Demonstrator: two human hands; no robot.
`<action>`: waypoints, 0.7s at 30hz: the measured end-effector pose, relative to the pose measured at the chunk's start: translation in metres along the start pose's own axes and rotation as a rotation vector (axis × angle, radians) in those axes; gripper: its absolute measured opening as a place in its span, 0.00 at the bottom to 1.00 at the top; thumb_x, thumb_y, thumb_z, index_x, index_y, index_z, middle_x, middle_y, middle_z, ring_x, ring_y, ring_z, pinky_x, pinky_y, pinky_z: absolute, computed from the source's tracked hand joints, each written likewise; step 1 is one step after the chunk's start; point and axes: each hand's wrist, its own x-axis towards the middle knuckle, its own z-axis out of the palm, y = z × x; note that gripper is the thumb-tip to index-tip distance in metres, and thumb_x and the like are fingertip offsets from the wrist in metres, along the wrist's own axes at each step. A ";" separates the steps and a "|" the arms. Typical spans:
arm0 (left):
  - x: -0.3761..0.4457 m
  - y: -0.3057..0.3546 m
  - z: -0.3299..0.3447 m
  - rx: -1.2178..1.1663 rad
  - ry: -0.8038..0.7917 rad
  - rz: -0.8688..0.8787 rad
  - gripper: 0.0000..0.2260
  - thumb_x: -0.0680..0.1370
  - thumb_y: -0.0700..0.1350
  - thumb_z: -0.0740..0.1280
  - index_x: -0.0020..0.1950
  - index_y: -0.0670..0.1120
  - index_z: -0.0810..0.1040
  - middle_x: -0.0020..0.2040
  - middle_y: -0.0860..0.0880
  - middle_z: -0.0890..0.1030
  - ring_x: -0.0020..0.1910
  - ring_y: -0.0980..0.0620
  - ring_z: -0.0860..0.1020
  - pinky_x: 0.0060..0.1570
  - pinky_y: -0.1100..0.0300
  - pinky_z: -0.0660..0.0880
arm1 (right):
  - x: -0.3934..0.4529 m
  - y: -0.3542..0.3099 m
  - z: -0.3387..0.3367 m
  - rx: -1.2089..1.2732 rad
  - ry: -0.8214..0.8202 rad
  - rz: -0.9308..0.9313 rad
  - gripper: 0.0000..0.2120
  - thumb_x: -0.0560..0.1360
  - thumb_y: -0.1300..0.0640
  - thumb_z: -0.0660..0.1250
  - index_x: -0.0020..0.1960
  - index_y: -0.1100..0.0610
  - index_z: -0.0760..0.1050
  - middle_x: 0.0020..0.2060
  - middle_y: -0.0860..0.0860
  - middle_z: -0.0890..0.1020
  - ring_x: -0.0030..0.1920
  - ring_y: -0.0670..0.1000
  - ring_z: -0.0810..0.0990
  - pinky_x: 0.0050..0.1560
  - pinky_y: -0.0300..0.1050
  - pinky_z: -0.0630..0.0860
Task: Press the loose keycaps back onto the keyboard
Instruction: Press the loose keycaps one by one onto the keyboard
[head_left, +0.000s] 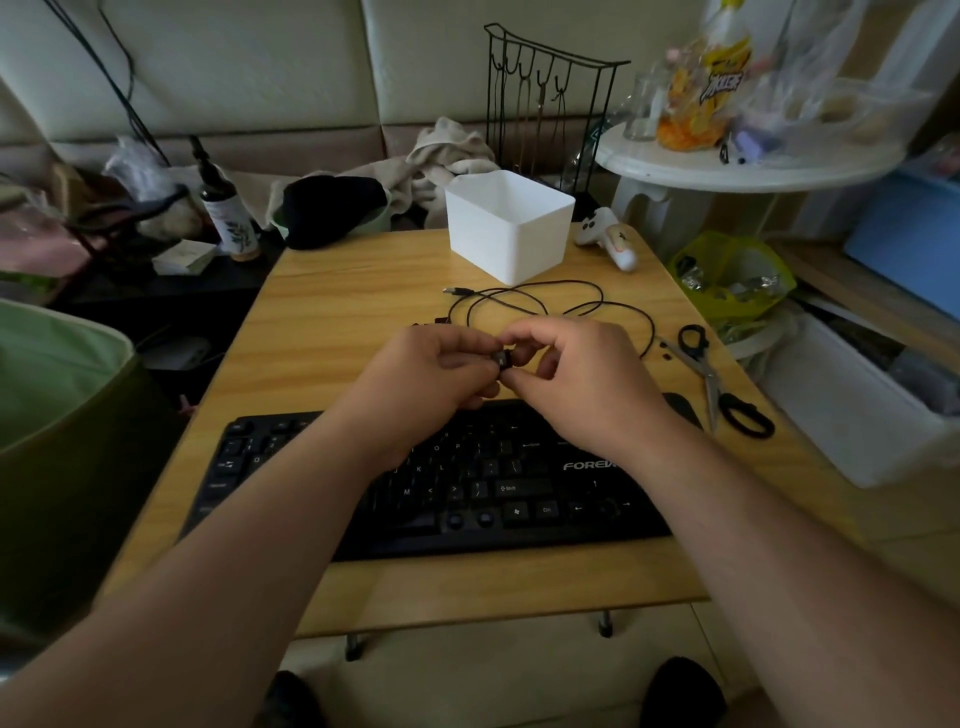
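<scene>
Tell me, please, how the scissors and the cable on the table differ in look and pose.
The scissors are rigid, with metal blades and black loop handles; the cable is thin, limp and all black apart from its plug. The scissors lie by the table's right edge, beside the keyboard; the cable lies in loose loops behind both hands. Both lie flat on the table, untouched.

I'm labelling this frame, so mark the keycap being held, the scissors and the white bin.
keycap (503, 358): head view, dark face showing between both hands' fingertips.
scissors (707, 370): head view, on the crossed blades near the pivot.
white bin (485, 236): head view, on its front left wall.
</scene>
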 end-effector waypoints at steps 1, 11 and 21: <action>-0.002 0.000 0.000 0.000 0.000 0.005 0.10 0.79 0.35 0.71 0.54 0.48 0.84 0.43 0.49 0.88 0.44 0.54 0.85 0.48 0.60 0.81 | -0.001 -0.001 -0.001 0.003 0.010 -0.014 0.14 0.73 0.54 0.78 0.56 0.42 0.84 0.42 0.39 0.81 0.36 0.42 0.77 0.37 0.33 0.73; -0.017 0.005 -0.003 0.056 0.021 0.046 0.12 0.79 0.36 0.72 0.59 0.48 0.84 0.47 0.50 0.88 0.50 0.51 0.86 0.54 0.58 0.83 | -0.008 -0.005 -0.005 0.050 0.058 -0.060 0.13 0.72 0.56 0.79 0.55 0.44 0.85 0.43 0.37 0.82 0.38 0.44 0.80 0.39 0.29 0.73; -0.020 0.007 -0.002 0.051 0.051 0.053 0.11 0.77 0.36 0.75 0.56 0.46 0.82 0.46 0.50 0.88 0.45 0.53 0.85 0.55 0.51 0.81 | -0.009 -0.007 -0.005 0.107 0.052 -0.033 0.11 0.73 0.56 0.78 0.52 0.42 0.85 0.41 0.35 0.83 0.40 0.44 0.81 0.38 0.30 0.73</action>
